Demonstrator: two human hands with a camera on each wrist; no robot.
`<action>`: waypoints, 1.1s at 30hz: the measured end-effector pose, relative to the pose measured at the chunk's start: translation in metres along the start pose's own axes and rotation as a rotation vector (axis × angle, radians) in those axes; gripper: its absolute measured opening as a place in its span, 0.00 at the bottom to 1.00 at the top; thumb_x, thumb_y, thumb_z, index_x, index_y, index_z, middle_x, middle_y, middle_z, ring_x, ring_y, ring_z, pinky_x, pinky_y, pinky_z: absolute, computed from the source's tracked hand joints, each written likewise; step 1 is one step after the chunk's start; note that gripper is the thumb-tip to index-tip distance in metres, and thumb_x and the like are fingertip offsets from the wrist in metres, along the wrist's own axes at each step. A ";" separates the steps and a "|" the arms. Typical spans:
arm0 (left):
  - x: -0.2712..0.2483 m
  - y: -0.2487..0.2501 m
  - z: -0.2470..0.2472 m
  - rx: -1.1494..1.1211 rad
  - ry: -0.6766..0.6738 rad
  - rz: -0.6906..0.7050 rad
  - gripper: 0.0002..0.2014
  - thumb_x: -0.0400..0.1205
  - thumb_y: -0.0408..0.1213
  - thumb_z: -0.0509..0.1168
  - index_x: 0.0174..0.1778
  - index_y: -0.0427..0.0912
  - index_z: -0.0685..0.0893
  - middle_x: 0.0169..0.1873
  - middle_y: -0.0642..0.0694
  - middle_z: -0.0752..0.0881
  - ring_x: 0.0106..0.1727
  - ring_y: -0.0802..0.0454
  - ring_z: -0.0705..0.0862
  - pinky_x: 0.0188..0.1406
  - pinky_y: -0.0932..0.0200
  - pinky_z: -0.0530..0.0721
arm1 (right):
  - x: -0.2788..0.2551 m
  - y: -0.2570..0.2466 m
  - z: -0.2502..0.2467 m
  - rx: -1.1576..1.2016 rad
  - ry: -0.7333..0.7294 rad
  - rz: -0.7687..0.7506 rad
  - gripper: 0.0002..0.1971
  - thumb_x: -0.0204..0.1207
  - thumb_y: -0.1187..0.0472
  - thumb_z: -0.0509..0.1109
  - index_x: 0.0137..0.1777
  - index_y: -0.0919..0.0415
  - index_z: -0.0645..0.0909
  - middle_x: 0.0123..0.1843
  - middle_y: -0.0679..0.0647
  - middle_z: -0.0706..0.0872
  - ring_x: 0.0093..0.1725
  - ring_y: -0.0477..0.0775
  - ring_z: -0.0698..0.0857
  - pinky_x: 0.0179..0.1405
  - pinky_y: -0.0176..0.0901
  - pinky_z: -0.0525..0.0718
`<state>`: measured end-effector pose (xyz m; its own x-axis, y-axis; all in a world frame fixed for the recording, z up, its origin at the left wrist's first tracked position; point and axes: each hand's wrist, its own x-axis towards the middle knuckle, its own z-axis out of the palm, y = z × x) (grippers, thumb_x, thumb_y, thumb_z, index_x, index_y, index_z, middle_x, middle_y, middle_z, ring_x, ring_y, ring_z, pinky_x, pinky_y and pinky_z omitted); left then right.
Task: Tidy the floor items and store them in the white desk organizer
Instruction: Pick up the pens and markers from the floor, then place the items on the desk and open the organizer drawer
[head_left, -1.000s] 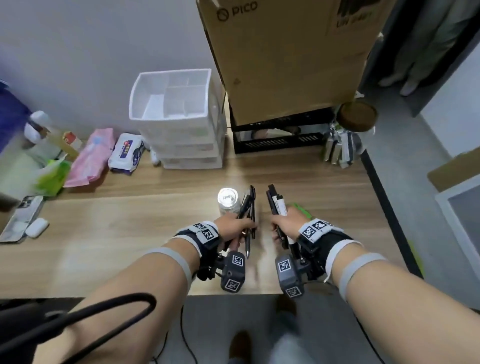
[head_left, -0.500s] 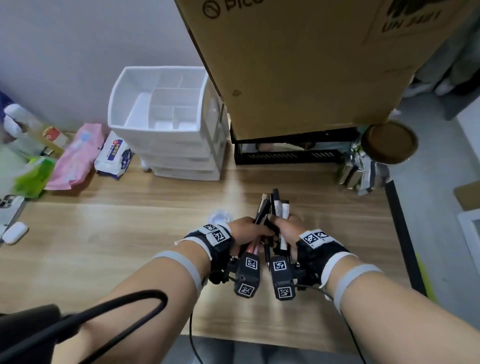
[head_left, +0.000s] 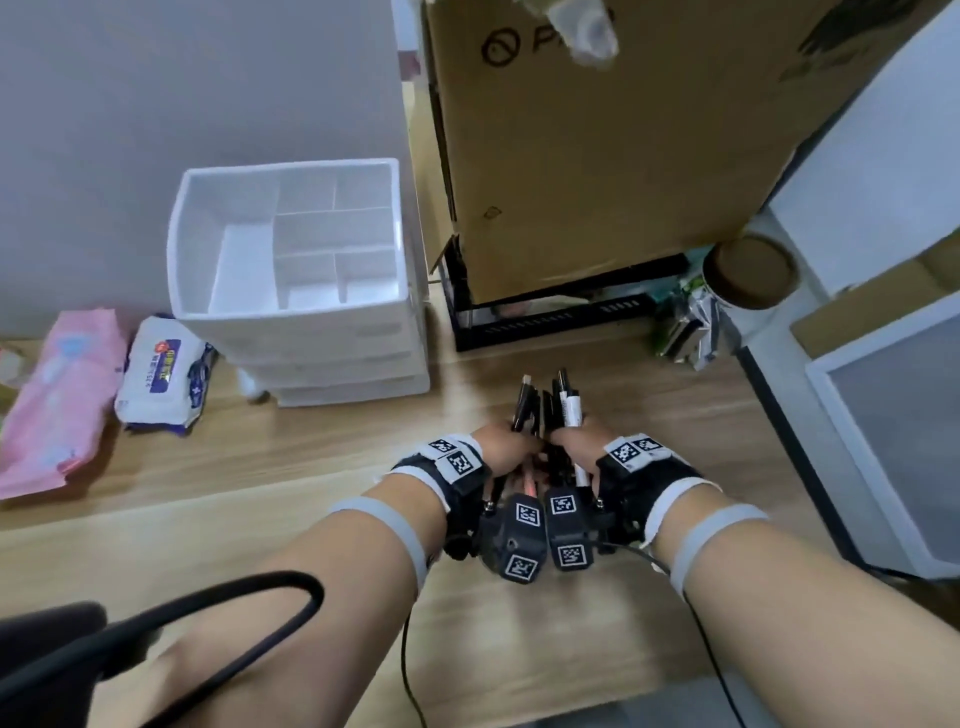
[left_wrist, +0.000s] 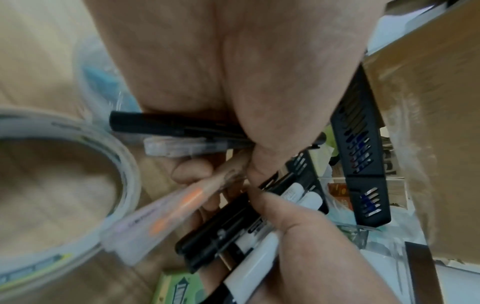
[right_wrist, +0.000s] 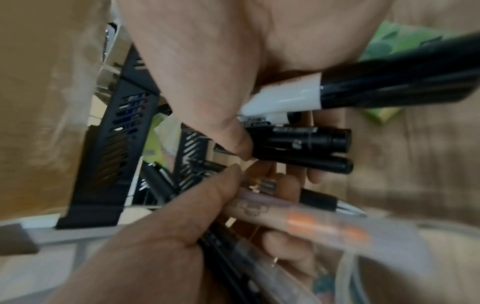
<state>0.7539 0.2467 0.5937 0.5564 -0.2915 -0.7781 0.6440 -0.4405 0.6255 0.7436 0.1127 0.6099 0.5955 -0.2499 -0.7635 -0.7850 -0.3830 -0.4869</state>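
Wooden surface (head_left: 260, 478) under me. My left hand (head_left: 506, 446) and right hand (head_left: 582, 447) meet, each clenched round pens (head_left: 545, 410) pointing up between them. The white organizer (head_left: 291, 249) stands well apart, back-left by the wall.

Organizer (head_left: 291, 249) left of cardboard box (head_left: 597, 156); wipes pack (head_left: 161, 379) left of organizer; pens (head_left: 545, 405) in front.

Soft even indoor light; faint shadows; wide-angle edge warping; wrist views motion-blurred.
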 end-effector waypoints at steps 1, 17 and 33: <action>0.005 -0.001 0.002 0.025 0.007 -0.014 0.13 0.78 0.43 0.70 0.49 0.36 0.86 0.43 0.33 0.91 0.46 0.32 0.88 0.53 0.41 0.88 | 0.002 0.006 -0.003 -0.043 -0.005 0.021 0.10 0.79 0.62 0.69 0.57 0.66 0.79 0.52 0.63 0.85 0.41 0.59 0.83 0.33 0.42 0.79; -0.006 0.025 0.017 0.062 -0.036 -0.148 0.11 0.81 0.41 0.70 0.50 0.35 0.86 0.51 0.33 0.90 0.50 0.40 0.88 0.48 0.49 0.89 | 0.037 0.030 -0.024 -0.478 0.010 -0.085 0.14 0.71 0.50 0.66 0.47 0.60 0.85 0.44 0.59 0.89 0.41 0.61 0.86 0.43 0.44 0.82; -0.068 -0.085 -0.250 -0.099 0.994 0.270 0.64 0.55 0.61 0.83 0.83 0.49 0.55 0.78 0.41 0.69 0.78 0.45 0.71 0.79 0.44 0.70 | -0.032 -0.089 0.176 0.385 -0.360 -0.166 0.12 0.80 0.69 0.65 0.62 0.61 0.73 0.55 0.63 0.84 0.46 0.60 0.89 0.51 0.57 0.88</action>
<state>0.7923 0.5159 0.6078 0.8421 0.4824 -0.2412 0.4489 -0.3791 0.8092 0.7648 0.3107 0.6029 0.6739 0.1320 -0.7270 -0.7313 -0.0213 -0.6818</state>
